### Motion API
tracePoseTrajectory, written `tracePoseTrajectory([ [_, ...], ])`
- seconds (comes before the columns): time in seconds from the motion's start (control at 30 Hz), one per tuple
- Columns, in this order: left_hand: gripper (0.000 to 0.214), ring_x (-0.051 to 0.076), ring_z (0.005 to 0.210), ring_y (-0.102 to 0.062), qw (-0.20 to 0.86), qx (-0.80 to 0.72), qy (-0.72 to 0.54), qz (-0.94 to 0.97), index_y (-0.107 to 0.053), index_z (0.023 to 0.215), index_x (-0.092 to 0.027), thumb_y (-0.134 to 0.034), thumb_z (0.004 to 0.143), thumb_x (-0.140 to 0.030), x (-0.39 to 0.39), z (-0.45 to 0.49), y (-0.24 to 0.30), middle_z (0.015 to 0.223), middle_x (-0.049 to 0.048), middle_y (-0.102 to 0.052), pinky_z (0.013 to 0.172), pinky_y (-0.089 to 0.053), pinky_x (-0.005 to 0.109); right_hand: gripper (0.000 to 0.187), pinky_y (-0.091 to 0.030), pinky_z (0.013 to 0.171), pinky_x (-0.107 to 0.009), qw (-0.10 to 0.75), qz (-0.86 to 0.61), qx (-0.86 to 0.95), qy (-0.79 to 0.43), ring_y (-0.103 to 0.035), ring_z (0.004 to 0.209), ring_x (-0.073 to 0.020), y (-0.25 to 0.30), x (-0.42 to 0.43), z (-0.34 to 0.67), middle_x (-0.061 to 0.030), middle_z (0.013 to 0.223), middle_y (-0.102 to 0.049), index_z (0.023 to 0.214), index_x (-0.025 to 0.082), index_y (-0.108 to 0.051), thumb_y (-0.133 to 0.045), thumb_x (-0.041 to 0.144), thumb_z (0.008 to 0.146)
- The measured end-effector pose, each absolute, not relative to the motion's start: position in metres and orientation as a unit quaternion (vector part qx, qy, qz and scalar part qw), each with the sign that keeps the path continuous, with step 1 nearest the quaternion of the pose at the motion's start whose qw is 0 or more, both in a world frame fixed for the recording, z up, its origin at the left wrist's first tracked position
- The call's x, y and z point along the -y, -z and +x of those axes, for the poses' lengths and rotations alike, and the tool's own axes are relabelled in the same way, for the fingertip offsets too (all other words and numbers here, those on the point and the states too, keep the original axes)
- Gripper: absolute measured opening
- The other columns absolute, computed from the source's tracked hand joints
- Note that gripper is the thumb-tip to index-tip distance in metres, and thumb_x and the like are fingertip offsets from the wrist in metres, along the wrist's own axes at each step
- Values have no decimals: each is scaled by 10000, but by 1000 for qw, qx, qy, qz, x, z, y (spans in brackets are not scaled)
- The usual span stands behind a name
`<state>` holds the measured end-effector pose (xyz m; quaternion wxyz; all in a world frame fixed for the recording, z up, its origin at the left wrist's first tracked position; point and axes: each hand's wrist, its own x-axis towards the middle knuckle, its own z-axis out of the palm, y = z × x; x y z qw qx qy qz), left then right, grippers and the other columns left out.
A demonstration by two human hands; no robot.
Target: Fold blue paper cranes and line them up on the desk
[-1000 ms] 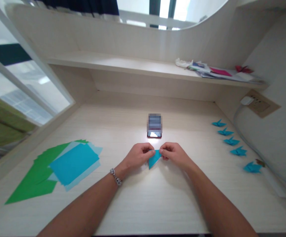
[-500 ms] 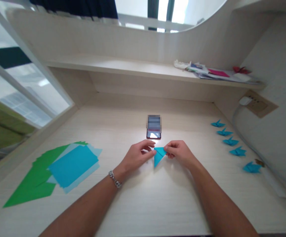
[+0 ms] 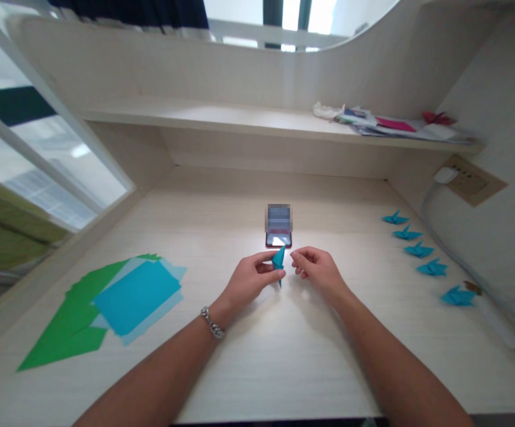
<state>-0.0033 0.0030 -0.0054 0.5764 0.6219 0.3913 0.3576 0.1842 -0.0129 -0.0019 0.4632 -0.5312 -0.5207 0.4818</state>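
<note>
A small piece of folded blue paper (image 3: 278, 259) stands almost edge-on in the middle of the desk, its lower point facing down. My left hand (image 3: 252, 279) grips it between thumb and fingers; a metal chain bracelet (image 3: 213, 323) circles that wrist. Just right of the paper, my right hand (image 3: 317, 270) is apart from it, with loosely curled fingers and nothing visible in them. Behind the paper lies a phone (image 3: 279, 239), its screen partly blurred out.
Blue paper sheets (image 3: 137, 296) overlap green sheets (image 3: 61, 338) on the left. Several blue origami cranes (image 3: 432, 268) line the right side, beside a grey cable (image 3: 455, 255) from a wall socket (image 3: 474, 181). Papers (image 3: 394, 124) lie on the shelf (image 3: 221, 118) above.
My right hand has let go of the folded paper and drawn slightly away. The paper has turned from showing its flat face to nearly edge-on, still in my left hand.
</note>
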Motion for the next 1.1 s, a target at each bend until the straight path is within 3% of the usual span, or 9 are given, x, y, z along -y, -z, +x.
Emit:
tracePoseTrajectory([
  [0.33,495,254,982,-668,653,-351,-368,561,-618,1163,-111,-760,693,-175,0,0,1,1187,166,-652,893,-518,418,344,-456,575,-265,425,-510,545,-513,-583,613,-143,1,16,180,-39,715,-665,897,139,-690,-740,409,690],
  [0.93,498,260,939,-689,640,-351,-352,586,-627,1165,-116,-765,690,-174,2,0,-1,1127,154,-688,851,-543,415,282,-501,678,-304,425,-475,557,-533,-649,714,-173,8,15,182,-59,801,-714,855,151,-707,-766,356,671],
  [1.1,486,254,941,-685,632,-349,-355,594,-629,1153,-112,-769,694,-193,0,-1,4,1171,166,-663,847,-546,409,255,-493,608,-272,417,-477,576,-516,-640,672,-161,4,16,183,-51,784,-710,868,146,-706,-724,347,713],
])
